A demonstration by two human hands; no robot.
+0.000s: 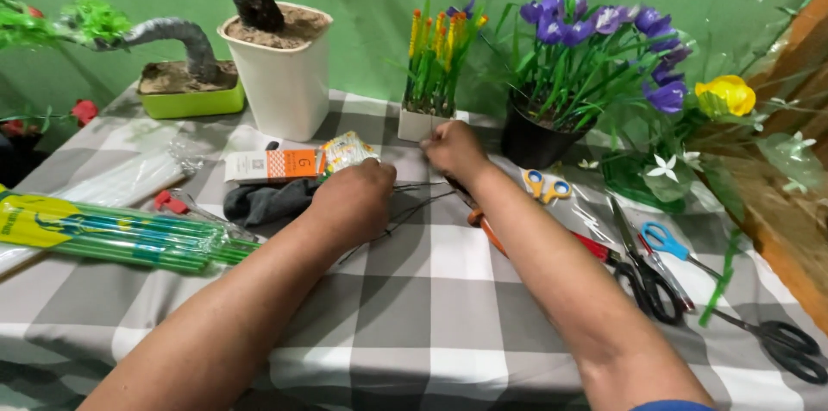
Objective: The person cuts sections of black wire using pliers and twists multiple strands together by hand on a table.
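Head view, left hand: my left hand (352,200) rests knuckles-up near the middle of the grey-and-white checked tabletop (414,307); its fingers are curled under and closed on the near ends of a bundle of thin dark wire stems (412,204).
Head view, right hand: my right hand (455,150) is farther off, just in front of the small white square pot of yellow-and-orange artificial flowers (434,75); its fingers are bunched as if pinching a wire tip, though the fist hides the contact and I cannot tell for sure.
Wires: they lie low over the cloth between my two hands, fanning towards the right.
How I'd do it well: I judge it best to keep the left grip firm so the bundle does not splay, and draw one stem at a time with the right.
Hazards near: orange-handled pliers (485,230) lie under my right forearm, and black-handled scissors (649,277) just to its right; I would keep my elbow lifted.
Left side: a clear sleeve of long green sticks (129,234) is well apart.
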